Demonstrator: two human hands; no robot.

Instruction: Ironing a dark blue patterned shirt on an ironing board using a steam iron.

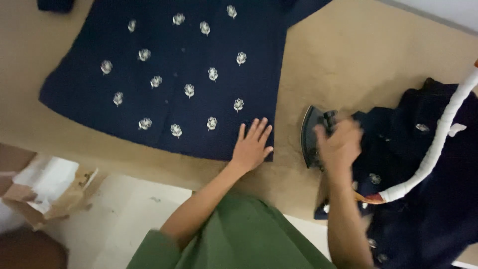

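Now, seen from the head camera, the left hand point(251, 145) is pressing flat and open on the corner of the soft, limp navy embroidered garment point(169, 74) spread over the tan padded table point(348, 60), while the right hand point(340, 144) is closing around the handle of the heavy-looking, rigid iron point(312, 135) just beside it.

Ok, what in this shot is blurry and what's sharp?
Head view: the right hand on the iron is smeared by motion blur; the left hand, flat on the navy embroidered garment, is fairly crisp; light is dim and even, with no glare.
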